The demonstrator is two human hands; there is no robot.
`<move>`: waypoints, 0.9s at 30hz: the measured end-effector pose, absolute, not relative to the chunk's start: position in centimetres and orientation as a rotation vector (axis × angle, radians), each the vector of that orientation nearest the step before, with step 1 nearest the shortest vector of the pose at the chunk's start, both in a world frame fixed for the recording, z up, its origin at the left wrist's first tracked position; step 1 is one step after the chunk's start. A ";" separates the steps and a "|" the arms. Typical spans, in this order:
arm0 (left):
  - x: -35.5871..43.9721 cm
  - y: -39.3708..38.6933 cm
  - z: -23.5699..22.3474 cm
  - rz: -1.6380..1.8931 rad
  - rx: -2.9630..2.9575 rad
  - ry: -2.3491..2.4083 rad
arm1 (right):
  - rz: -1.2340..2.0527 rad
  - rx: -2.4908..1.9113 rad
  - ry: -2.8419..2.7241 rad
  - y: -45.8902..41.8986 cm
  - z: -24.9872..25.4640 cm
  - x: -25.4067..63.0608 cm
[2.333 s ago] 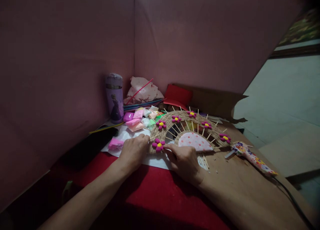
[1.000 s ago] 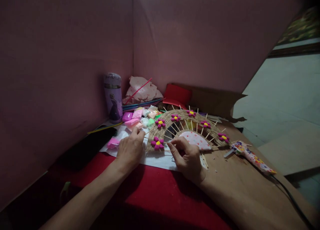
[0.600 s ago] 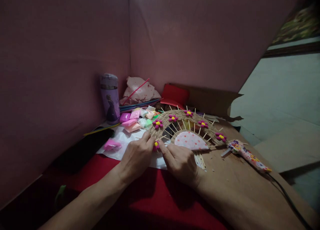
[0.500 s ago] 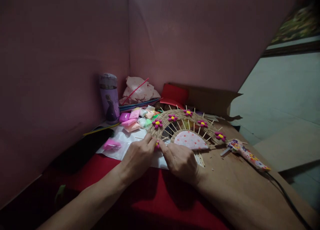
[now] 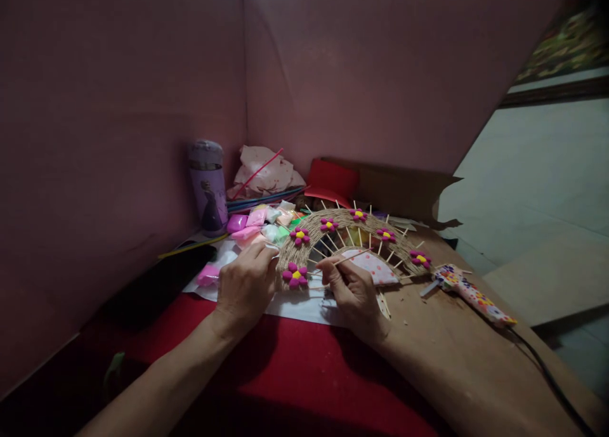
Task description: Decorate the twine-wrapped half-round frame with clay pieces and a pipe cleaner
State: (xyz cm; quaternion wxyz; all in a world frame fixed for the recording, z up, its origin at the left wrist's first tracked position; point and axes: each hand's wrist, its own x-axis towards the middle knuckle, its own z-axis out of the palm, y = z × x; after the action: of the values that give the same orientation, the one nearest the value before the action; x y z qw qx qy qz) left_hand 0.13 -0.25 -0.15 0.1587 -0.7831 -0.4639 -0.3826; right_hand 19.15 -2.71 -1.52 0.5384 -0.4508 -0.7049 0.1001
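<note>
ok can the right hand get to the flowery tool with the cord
Probably yes: the flowery tool lies on the brown surface right of the right hand, and nothing large seems to block the way, though that hand pinches a thin stick.

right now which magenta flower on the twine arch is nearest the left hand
The lowest flower, at the left end of the twine arch, just beside the left hand. The other five flowers sit farther along the curve.
</note>
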 end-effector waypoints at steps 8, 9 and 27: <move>0.2 -0.5 -0.1 -0.793 -2.284 -1.512 | 0.406 -1.001 -1.741 -2.8 -2.1 18.7; 0.2 -0.5 -0.1 -0.787 -2.286 -1.523 | 0.418 -0.991 -1.759 -2.8 -2.1 18.6; 0.4 -0.9 0.3 -0.510 -2.291 -1.750 | 0.388 -0.964 -1.841 -2.7 -2.2 18.2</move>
State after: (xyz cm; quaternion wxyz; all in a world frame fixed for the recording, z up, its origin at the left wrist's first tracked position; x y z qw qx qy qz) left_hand 0.41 -0.86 0.29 0.1067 -0.7781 -0.5943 -0.1733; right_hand 18.20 -2.66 -2.21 0.4913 -0.3971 -0.7585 0.1598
